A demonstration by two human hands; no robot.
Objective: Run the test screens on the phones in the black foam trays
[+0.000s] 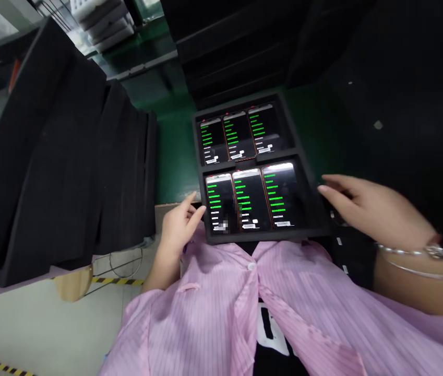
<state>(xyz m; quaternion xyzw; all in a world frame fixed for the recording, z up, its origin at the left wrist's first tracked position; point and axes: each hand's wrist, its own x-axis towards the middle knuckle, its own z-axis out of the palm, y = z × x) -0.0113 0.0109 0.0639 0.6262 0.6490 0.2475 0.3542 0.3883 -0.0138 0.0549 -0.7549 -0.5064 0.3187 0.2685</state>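
A black foam tray (258,163) lies in front of me at the table's near edge. Two rows of smartphones sit in it, their lit screens showing green and white text lines; one phone (279,196) lies at the near right. My left hand (180,224) is at the tray's left side, thumb and forefinger apart, thumb tip by the rim. Whether it touches the rim I cannot tell. Off the right rim, my right hand (373,206) has its fingers stretched out and nothing in its grasp. Bracelets circle that wrist.
Stacked black foam trays (64,156) rise on the left, and another dark stack (240,47) stands behind the tray. The green tabletop (174,151) shows between them. White trays (102,23) are piled at the far left. A round wooden stool (73,284) stands below.
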